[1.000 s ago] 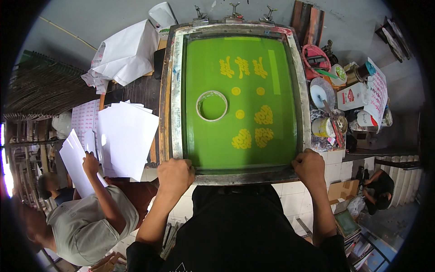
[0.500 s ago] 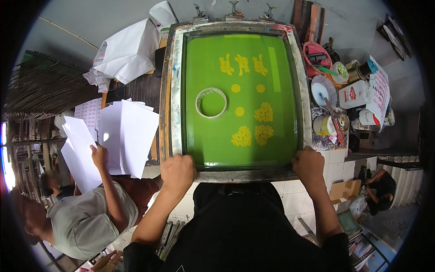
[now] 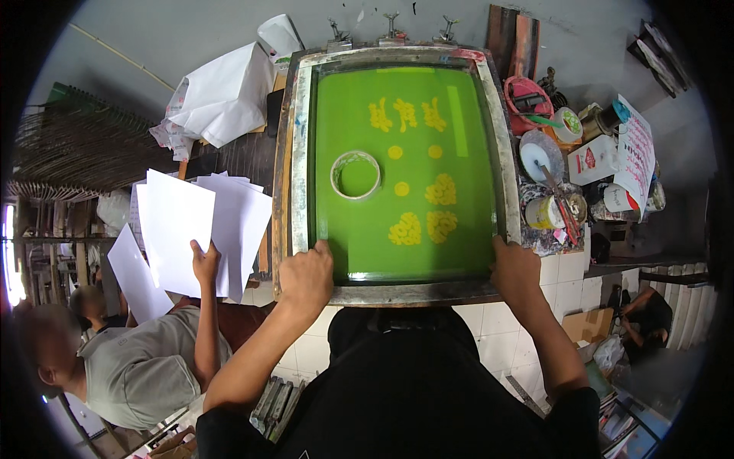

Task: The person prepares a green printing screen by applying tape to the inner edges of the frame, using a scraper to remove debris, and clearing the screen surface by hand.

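Observation:
A screen printing frame (image 3: 405, 294) with a worn metal rim lies before me. Its mesh (image 3: 367, 245) is bright green with yellow lettering, dots and rounded patterns. My left hand (image 3: 306, 277) is closed around the frame's near left corner, thumb side inward. At the near right corner, my right hand (image 3: 518, 274) grips the rim the same way; its fingertips are hidden. A roll of tape (image 3: 335, 182) rests flat on the left part of the mesh, apart from both hands. Clamps (image 3: 391, 32) stand along the far edge of the frame.
To the left, a co-worker's hand (image 3: 205, 264) holds a white sheet (image 3: 180, 222) over more paper (image 3: 241, 222). A white wrapped bundle (image 3: 225, 92) sits behind. On the right stand a pink basket (image 3: 511, 88), a round dish (image 3: 533, 159), a white jug (image 3: 595, 159) and a yellow can (image 3: 541, 214).
The co-worker's hand has moved right with a white sheet, over the other paper. Both my hands keep hold of the frame, with their grip slightly shifted. The tape roll stays put on the mesh.

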`<state>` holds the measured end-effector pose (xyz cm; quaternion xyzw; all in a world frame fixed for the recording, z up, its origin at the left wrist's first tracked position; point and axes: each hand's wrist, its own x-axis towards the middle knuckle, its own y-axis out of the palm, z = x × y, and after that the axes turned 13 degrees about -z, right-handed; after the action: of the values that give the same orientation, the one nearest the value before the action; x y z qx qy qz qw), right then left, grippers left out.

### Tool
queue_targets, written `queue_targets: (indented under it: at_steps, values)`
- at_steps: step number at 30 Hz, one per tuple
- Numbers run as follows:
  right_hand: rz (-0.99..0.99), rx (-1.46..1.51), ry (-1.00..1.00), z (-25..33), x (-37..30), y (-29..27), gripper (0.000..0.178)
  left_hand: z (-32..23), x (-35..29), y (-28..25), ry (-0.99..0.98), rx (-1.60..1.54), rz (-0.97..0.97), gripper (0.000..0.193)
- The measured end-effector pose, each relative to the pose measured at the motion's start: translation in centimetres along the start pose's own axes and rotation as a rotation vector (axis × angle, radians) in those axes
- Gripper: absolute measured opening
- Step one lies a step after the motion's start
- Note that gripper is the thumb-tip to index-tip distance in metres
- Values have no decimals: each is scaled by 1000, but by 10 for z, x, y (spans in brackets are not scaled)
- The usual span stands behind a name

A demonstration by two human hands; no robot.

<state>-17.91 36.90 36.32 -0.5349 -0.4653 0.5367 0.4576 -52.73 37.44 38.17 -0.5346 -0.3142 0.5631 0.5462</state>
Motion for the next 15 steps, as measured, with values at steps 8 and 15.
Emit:
queue_targets:
  at_steps: [8,15]
  values:
    - [-23,245,-143,3,11,-22,33,9,-10,-8,146,-394,-140,47]
    - [210,536,-521,77,8,4,56,-58,-5,-4,442,-973,-174,119]
